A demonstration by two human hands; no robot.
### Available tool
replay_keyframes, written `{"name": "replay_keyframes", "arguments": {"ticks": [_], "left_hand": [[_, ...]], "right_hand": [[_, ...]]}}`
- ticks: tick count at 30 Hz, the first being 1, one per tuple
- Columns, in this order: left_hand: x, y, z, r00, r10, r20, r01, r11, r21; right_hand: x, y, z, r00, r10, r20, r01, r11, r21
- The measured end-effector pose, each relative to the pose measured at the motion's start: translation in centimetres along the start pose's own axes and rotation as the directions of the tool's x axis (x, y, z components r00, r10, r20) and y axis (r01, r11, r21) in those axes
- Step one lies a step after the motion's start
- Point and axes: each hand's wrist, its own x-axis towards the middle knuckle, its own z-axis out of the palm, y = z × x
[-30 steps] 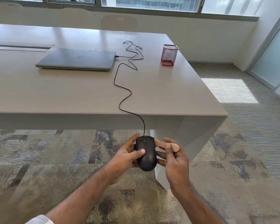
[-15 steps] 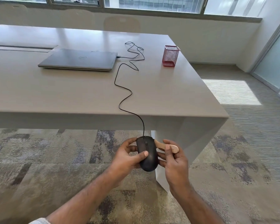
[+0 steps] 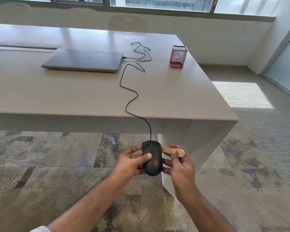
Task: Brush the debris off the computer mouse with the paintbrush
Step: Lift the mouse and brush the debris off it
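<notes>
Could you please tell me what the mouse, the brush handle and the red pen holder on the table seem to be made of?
The black computer mouse looks like matte plastic, with a smooth, dull shell. The pale tan paintbrush handle seems to be unfinished wood, though grain is too small to confirm. The red square pen holder appears to be painted wire mesh, since the table shows through it.

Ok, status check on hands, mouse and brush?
Left hand grips mouse, held off table edge. Right hand holds paintbrush beside it, bristles hidden. Cable trails to laptop.
</notes>
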Motion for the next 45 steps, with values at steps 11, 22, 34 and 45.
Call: {"name": "replay_keyframes", "arguments": {"ticks": [11, 22, 34, 45], "left_hand": [[-2.1, -1.3, 1.9, 0.959, 0.279, 0.052, -0.263, 0.802, 0.536], [-2.0, -1.5, 0.8, 0.894, 0.446, -0.051, -0.293, 0.666, 0.686], [-2.3, -2.1, -1.5, 0.856, 0.517, -0.012, -0.342, 0.582, 0.738], [-2.3, -2.2, -1.6, 0.842, 0.537, 0.054, -0.404, 0.560, 0.724]], "right_hand": [[0.0, 1.3, 1.1, 0.996, -0.008, -0.087, 0.009, 1.000, 0.013], [0.1, 1.2, 0.6, 0.997, 0.018, -0.070, -0.019, 1.000, -0.017], [0.1, -4.4, -1.1, 0.803, -0.582, -0.126, 0.473, 0.753, -0.458], [0.8, -4.8, 2.6, 0.937, -0.281, 0.208, 0.349, 0.776, -0.525]]}}
